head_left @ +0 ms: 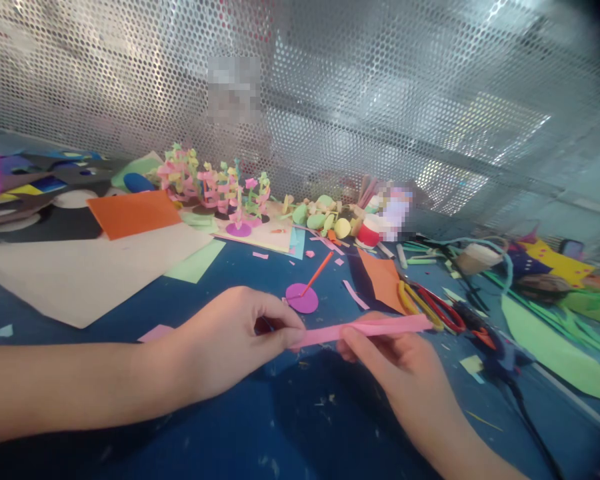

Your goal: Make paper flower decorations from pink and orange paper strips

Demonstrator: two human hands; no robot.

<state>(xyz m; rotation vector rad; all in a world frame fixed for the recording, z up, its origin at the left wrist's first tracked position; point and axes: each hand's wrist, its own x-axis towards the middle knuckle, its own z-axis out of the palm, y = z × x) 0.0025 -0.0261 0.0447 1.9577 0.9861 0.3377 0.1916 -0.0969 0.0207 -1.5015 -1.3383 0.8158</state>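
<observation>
A narrow pink paper strip [325, 335] stretches between my two hands above the blue table. My left hand [240, 327] pinches its left end between thumb and fingertips. Farther right, my right hand [400, 360] grips the strip with the thumb on top, and the strip's free end sticks out past the fingers. It looks folded or layered on that side. Just beyond my hands lies a purple paper disc [303, 300] with a thin orange stick [319, 272] rising from it at a slant.
Scissors [440, 308] and a glue gun [500, 350] with a black cord lie at the right. Small paper flower stands [220, 183] line the back, before a perforated metal screen [320, 100]. Orange paper [135, 213] and a beige sheet [85, 273] lie left; paper scraps are scattered about.
</observation>
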